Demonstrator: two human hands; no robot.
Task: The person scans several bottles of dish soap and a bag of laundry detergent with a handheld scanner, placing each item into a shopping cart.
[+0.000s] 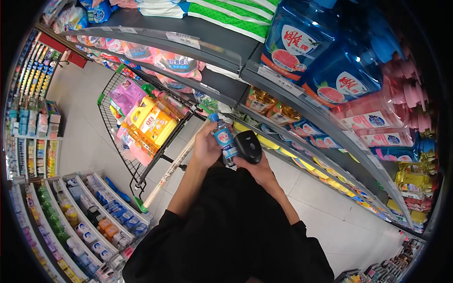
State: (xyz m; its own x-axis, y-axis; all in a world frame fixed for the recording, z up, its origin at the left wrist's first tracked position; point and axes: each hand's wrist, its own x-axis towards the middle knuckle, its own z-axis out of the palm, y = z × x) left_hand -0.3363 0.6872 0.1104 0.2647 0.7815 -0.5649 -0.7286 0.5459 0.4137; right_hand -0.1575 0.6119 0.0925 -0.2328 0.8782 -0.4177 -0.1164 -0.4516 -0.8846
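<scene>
Near the centre, my left hand (pixel 206 145) is wrapped round a small bottle (pixel 222 137) with a blue cap and a blue and red label. Beside it, my right hand (pixel 261 170) grips a black handheld scanner (pixel 249 145), its rounded head close to the bottle's right side. The fingers of my right hand also reach towards the bottle's base; whether they touch it I cannot tell. Left of my hands stands a wire shopping cart (pixel 113 123) with a yellow jug (pixel 153 121), a purple pack (pixel 127 95) and bottles of orange liquid (pixel 140 138) inside.
The cart's handle (pixel 171 170) runs diagonally just left of my left forearm. Shelves with a grey edge (pixel 283 84) hold large blue bottles (pixel 302 40) and pink bottles (pixel 373 111) at the right. More stocked shelves (pixel 78 212) stand at the lower left, with tiled floor (pixel 78 141) between.
</scene>
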